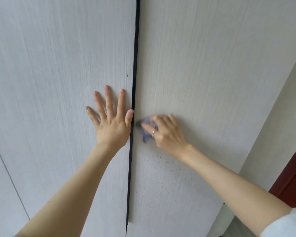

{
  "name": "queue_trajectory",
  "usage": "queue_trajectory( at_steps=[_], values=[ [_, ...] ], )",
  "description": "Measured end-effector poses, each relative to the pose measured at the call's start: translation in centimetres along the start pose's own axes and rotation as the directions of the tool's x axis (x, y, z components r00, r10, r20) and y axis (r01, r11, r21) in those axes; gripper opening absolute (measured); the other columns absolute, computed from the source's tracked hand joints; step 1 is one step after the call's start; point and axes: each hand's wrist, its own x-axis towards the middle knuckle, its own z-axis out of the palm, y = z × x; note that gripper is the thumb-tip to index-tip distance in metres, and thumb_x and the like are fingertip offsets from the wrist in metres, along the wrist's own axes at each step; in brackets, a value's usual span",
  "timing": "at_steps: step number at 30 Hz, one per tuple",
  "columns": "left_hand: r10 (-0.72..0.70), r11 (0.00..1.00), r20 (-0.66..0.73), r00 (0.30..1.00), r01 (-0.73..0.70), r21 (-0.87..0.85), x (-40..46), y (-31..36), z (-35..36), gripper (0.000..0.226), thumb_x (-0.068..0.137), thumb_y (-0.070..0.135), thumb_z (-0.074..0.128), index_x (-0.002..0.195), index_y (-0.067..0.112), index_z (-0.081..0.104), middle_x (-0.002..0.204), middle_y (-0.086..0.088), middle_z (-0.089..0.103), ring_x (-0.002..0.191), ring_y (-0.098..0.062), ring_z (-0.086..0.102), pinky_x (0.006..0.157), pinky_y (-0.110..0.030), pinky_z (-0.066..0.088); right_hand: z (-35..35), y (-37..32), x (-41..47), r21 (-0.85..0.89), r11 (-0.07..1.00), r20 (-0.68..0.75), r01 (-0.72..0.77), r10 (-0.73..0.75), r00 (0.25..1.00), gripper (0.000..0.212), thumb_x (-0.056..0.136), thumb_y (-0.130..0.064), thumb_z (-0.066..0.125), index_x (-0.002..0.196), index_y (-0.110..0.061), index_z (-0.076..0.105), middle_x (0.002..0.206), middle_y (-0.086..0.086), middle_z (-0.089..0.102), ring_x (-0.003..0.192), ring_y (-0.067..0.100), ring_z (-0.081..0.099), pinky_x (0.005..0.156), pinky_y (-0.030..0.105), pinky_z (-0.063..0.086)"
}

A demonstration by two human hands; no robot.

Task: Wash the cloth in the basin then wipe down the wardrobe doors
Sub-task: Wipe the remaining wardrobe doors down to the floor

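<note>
Your right hand (166, 132) presses a small, crumpled lavender-grey cloth (146, 130) against the pale wood-grain right wardrobe door (203, 65). Its fingers are curled over the bunched fabric, with a thin silver ring (153, 133) on one of them; the hand is blurred, so the exact grip is hard to read. The cloth sits close to that door's left edge, just beside the narrow black vertical strip (134, 82) that runs between the two doors, and part of it pokes out past your fingertips toward the strip.

Your left hand (110, 120) lies flat on the pale grey wood-grain left wardrobe door (58, 65), fingers straight and spread wide, thumb tip touching the black strip at that door's right edge. It holds nothing.

Below the cloth, a scatter of small dark specks (161, 165) dots the right door. At the far right edge, a plain off-white wall (280, 100) meets a dark red-brown wooden frame (292, 177), and a light sleeve (289, 223) covers your right upper arm.
</note>
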Motion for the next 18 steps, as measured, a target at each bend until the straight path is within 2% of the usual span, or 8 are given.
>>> queue_trajectory(
  at_steps=[3,5,7,9,11,13,16,18],
  values=[
    [0.021,1.000,-0.005,1.000,-0.021,0.006,-0.3,-0.3,0.3,0.059,0.092,0.059,-0.005,0.142,0.034,-0.023,0.145,0.004,-0.038,0.140,-0.033,-0.026,0.108,-0.060,-0.014,-0.3,0.6,3.5,0.026,0.972,-0.160,-0.233,0.234,0.959,0.034,0.078,-0.001,0.050,0.106,-0.005,0.070,0.095,0.005,0.037,0.077,0.024,0.039,0.064,0.034,0.027],
    [0.035,0.999,-0.002,0.999,-0.035,0.010,-0.8,-0.7,0.7,0.058,0.092,0.058,-0.006,0.143,0.034,-0.022,0.146,0.004,-0.036,0.139,-0.031,-0.029,0.107,-0.062,-0.013,0.2,-0.6,3.4,0.050,0.959,-0.187,-0.280,0.284,0.940,0.035,0.078,0.001,0.051,0.107,-0.004,0.069,0.096,0.005,0.038,0.078,0.024,0.040,0.065,0.034,0.029],
    [0.028,1.000,0.006,1.000,-0.028,0.006,-1.7,-1.0,1.4,0.058,0.093,0.057,-0.006,0.144,0.034,-0.021,0.148,0.002,-0.034,0.138,-0.031,-0.030,0.106,-0.064,-0.011,1.4,-2.5,0.8,0.068,0.969,-0.137,-0.237,0.244,0.960,0.030,0.084,-0.002,0.053,0.108,-0.006,0.069,0.099,0.005,0.040,0.078,0.023,0.043,0.065,0.034,0.029],
    [0.002,1.000,0.017,1.000,-0.002,-0.008,-2.7,-0.9,2.1,0.057,0.093,0.057,-0.005,0.144,0.035,-0.020,0.149,0.001,-0.030,0.140,-0.036,-0.023,0.106,-0.067,-0.008,2.6,-4.9,-3.7,0.034,0.993,0.003,-0.111,0.111,0.994,0.025,0.091,-0.006,0.051,0.107,-0.010,0.070,0.103,0.004,0.045,0.075,0.023,0.046,0.063,0.034,0.028],
    [-0.017,1.000,0.022,1.000,0.017,-0.022,-3.4,-0.8,2.6,0.056,0.094,0.056,-0.003,0.144,0.035,-0.017,0.150,-0.001,-0.026,0.141,-0.041,-0.017,0.105,-0.069,-0.004,3.6,-6.9,-8.0,-0.003,0.999,0.168,0.036,-0.034,0.985,0.037,0.095,-0.004,0.036,0.103,-0.015,0.070,0.103,0.003,0.054,0.072,0.021,0.049,0.063,0.032,0.028],
    [-0.018,1.000,0.020,1.000,0.018,-0.023,-3.6,-0.9,2.8,0.056,0.095,0.056,-0.001,0.144,0.034,-0.016,0.149,0.000,-0.026,0.142,-0.041,-0.016,0.105,-0.068,-0.004,3.8,-7.8,-10.0,-0.001,0.996,0.263,0.094,-0.090,0.961,0.052,0.094,0.001,0.024,0.098,-0.017,0.072,0.094,-0.001,0.063,0.072,0.019,0.049,0.063,0.029,0.028],
    [-0.020,1.000,0.023,1.000,0.020,-0.006,-3.9,-1.1,2.9,0.057,0.095,0.055,0.002,0.145,0.034,-0.015,0.149,0.002,-0.027,0.142,-0.039,-0.017,0.107,-0.065,-0.006,3.1,-7.3,-8.6,-0.017,0.999,0.210,0.051,-0.046,0.977,0.054,0.095,-0.001,0.020,0.099,-0.017,0.072,0.091,-0.001,0.061,0.070,0.019,0.049,0.062,0.030,0.027],
    [-0.040,0.999,0.038,0.998,0.040,0.002,-4.5,-1.2,3.2,0.057,0.095,0.055,0.003,0.145,0.034,-0.015,0.148,0.003,-0.029,0.142,-0.038,-0.018,0.108,-0.065,-0.005,2.4,-6.2,-6.5,0.017,0.993,0.063,-0.117,0.116,0.991,0.044,0.096,-0.004,0.029,0.105,-0.013,0.071,0.095,0.001,0.050,0.072,0.021,0.047,0.062,0.032,0.026]
  ],
)
